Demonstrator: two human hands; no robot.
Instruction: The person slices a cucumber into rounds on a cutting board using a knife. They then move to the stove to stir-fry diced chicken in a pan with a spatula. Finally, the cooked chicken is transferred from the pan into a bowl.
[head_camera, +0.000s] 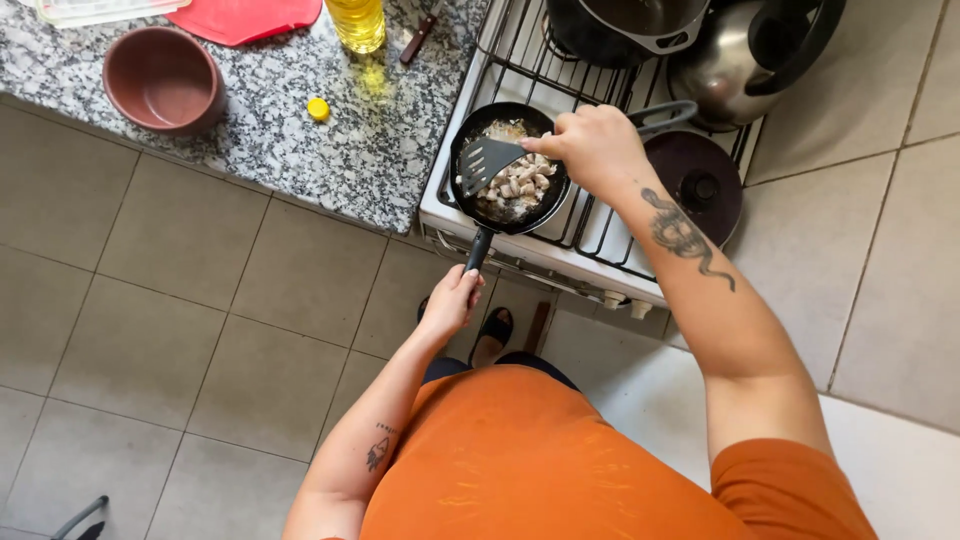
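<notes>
- R hand (592, 148) is closing its fingers round the grip of a dark slotted spatula (487, 160); blade is sticking out to the left of the knuckles, tilted over the food.
- Spatula blade is resting on pale meat pieces (520, 182) inside a small black frying pan (468, 135), w/ the pan sitting on the white gas stove (600, 235) at its front-left burner.
- L hand (449, 303) is gripping the end of the pan handle (479, 246), fingers wrapped; handle is pointing down toward the person's body.
- Granite counter (380, 150) to the left is carrying 1 brown bowl (163, 80), 1 yellow cap (318, 109), 1 oil bottle (356, 22).
- Kettle (735, 55) & a dark lid (697, 180) are sitting on the stove, behind & right of the R hand.
</notes>
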